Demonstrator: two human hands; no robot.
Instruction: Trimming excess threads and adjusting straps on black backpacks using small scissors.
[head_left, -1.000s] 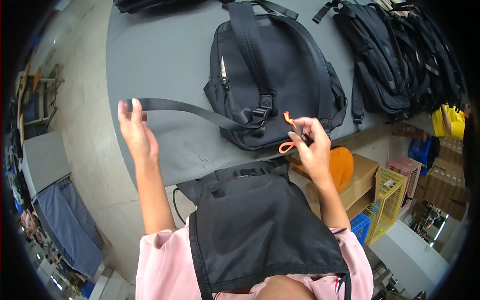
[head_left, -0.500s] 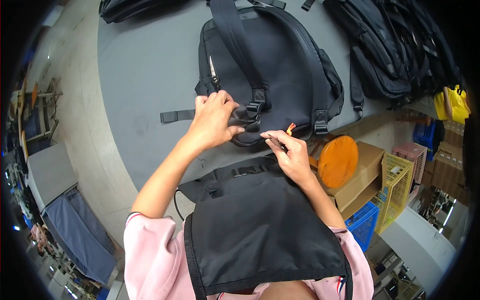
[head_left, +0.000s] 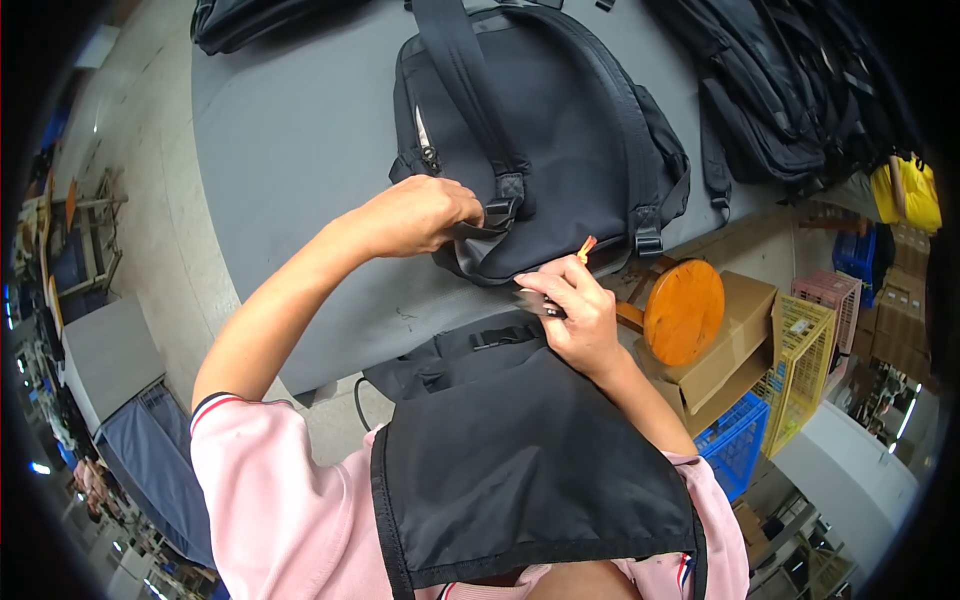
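A black backpack [head_left: 570, 130] lies on the grey table with its shoulder straps facing up. My left hand [head_left: 425, 215] is closed on the black strap [head_left: 480, 232] by the buckle [head_left: 503, 207] at the bag's lower left; its fingertips are partly hidden. In my right hand [head_left: 580, 315], at the bag's bottom edge, are small thread snips [head_left: 540, 303], their blades blurred and pointing left. An orange and yellow tie [head_left: 587, 248] sticks up above that hand's fingers.
More black backpacks [head_left: 760, 110] are heaped at the right, and another black bag [head_left: 250, 22] lies far left on the table [head_left: 290, 160]. Beside the table's right edge stand a round wooden stool [head_left: 685, 312], a cardboard box [head_left: 735, 335] and yellow [head_left: 800, 350] and blue crates [head_left: 735, 445].
My left hand has turned over and curled in at the strap, its elbow swinging out left. My right hand has drawn slightly down toward me, and the snips' blades show more.
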